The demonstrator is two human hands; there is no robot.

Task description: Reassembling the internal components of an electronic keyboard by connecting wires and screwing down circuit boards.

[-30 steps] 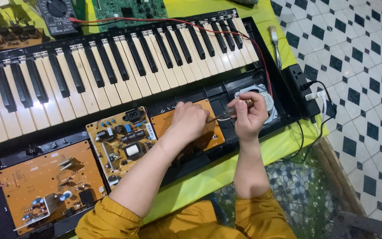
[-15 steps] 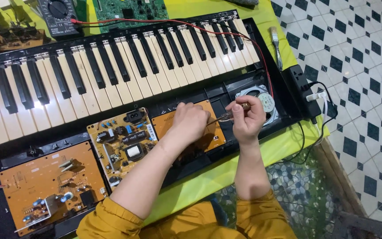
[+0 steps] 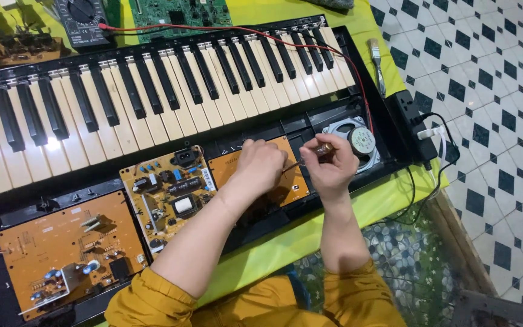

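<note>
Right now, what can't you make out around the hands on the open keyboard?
Head view only:
- Tip of the thin tool in the right hand: hidden behind the left hand.
- What the left hand's fingers touch on the orange board: covered by the hand.
- Left end of the keyboard: cut off by the frame edge.
- Speaker: near side hidden by the right hand.
- Parts on the middle board: too small to identify.

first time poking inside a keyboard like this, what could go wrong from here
The right hand works a thin metal tool over the small orange board while the left hand rests on that board; a slip could bridge or scratch traces. A plug with a white cable sits in the power strip close by, so parts may be live. The red lead crossing the keys could snag a wrist.
</note>
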